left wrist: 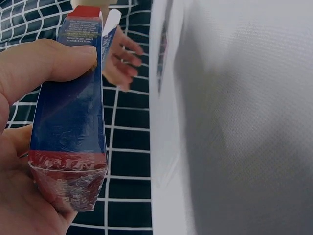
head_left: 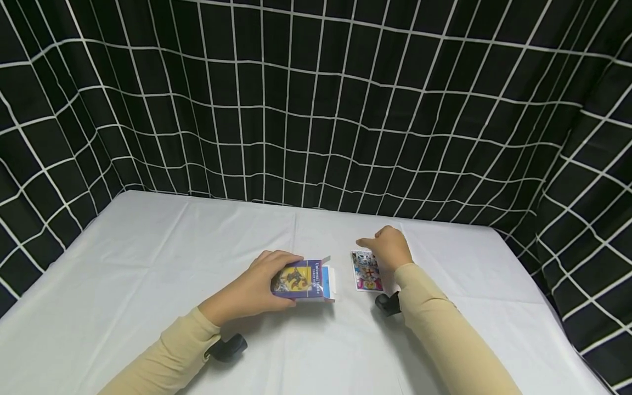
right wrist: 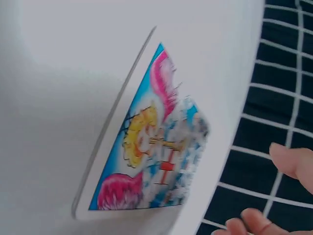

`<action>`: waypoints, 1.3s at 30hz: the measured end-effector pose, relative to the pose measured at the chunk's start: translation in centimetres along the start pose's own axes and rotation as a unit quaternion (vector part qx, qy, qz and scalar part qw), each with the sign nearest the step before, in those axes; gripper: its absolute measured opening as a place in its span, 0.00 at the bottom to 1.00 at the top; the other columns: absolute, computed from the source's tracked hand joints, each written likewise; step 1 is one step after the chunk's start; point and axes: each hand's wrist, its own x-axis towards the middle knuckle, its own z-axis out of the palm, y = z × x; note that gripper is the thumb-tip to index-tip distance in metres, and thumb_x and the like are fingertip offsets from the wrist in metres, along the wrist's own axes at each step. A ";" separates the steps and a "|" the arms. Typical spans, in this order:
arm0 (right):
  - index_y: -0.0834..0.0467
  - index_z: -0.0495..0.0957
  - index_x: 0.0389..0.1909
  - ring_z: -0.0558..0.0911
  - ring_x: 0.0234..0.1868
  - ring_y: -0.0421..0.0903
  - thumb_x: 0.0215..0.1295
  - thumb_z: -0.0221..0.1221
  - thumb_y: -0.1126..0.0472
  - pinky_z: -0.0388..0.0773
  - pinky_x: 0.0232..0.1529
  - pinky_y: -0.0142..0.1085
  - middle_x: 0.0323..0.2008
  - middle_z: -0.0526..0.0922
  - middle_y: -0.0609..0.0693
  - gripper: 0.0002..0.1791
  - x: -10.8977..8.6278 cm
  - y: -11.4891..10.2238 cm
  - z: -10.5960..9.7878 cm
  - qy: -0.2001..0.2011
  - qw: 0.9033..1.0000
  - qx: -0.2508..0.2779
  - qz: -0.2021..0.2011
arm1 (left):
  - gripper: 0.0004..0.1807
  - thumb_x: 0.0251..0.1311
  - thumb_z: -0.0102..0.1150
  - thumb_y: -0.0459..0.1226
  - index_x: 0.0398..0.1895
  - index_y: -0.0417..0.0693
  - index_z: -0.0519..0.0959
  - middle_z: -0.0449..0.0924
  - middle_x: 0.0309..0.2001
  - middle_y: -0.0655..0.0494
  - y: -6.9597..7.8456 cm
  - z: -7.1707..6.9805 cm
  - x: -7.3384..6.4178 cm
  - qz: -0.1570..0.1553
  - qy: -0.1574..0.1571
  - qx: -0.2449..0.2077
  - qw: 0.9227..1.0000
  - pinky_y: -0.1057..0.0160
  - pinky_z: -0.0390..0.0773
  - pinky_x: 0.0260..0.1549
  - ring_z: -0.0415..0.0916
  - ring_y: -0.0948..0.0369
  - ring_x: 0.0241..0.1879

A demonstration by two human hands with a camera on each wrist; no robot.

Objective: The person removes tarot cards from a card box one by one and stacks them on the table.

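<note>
My left hand (head_left: 254, 285) grips a purple and blue tarot card box (head_left: 296, 278), thumb on one narrow side and fingers on the other. Its end flap stands open toward the right, and the narrow side of the box (left wrist: 73, 117) fills much of the left wrist view. A colourful tarot card (head_left: 367, 277) lies face up on the white cloth, right of the box. Above the card's far end hovers my right hand (head_left: 392, 248), holding nothing. Its thumb and fingertips show spread apart, clear of the card (right wrist: 146, 161), in the right wrist view.
A white cloth (head_left: 163, 258) covers the table. Behind it and at both sides hangs a black curtain (head_left: 316, 104) with a white grid. Black wrist devices (head_left: 228, 348) sit below both hands.
</note>
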 end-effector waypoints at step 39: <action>0.71 0.83 0.42 0.86 0.34 0.41 0.57 0.68 0.66 0.86 0.39 0.35 0.34 0.87 0.56 0.14 -10.1 -3.0 2.4 -0.046 0.936 0.345 -0.060 | 0.43 0.46 0.76 0.39 0.69 0.49 0.70 0.72 0.66 0.53 -0.3 0.0 -0.1 0.006 -0.002 0.001 1.000 0.48 0.68 0.64 0.66 0.54 0.64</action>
